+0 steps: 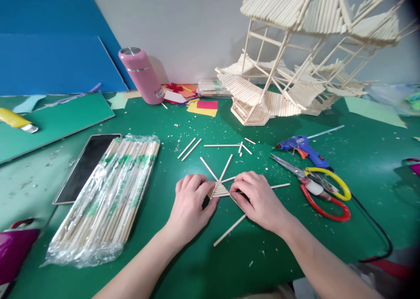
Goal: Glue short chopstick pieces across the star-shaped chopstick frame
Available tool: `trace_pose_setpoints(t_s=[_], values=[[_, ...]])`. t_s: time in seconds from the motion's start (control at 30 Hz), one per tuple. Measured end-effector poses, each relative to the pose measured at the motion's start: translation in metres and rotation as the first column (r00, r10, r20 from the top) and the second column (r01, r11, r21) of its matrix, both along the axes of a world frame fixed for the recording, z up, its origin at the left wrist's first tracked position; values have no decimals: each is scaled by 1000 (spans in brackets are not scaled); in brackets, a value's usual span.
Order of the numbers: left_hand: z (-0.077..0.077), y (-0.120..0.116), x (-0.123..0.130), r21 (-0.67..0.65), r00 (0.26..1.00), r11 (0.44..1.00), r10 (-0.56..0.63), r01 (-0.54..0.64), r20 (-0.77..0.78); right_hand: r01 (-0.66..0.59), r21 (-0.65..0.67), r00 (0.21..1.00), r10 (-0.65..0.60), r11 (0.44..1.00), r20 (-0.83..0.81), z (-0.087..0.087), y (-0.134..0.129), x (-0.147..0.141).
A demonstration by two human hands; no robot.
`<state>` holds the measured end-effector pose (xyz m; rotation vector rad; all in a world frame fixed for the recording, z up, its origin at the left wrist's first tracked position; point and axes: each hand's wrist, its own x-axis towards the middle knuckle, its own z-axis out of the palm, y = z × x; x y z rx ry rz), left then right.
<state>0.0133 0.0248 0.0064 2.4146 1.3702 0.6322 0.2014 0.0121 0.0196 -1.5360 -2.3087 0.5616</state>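
A small frame of thin wooden sticks lies on the green table, its spokes fanning out from a centre, with short sticks laid side by side in one wedge. My left hand pinches the left edge of that wedge between thumb and fingers. At the wedge's right corner, my right hand has its thumb and index finger closed on the stick frame. A loose stick lies below my right hand, partly hidden by it. Several cut sticks lie just beyond the frame.
Scissors and a blue glue gun lie at right. Bagged sticks partly cover a phone at left. Behind stand a pink bottle and a large stick-built model. A yellow cutter lies far left.
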Motion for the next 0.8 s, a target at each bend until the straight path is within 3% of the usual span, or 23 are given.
trace_pose_setpoints(t_s=[0.8], values=[[1, 0, 1, -8, 1000, 1000, -4, 4, -17, 59, 24, 998, -59, 998, -4, -2, -4, -1]])
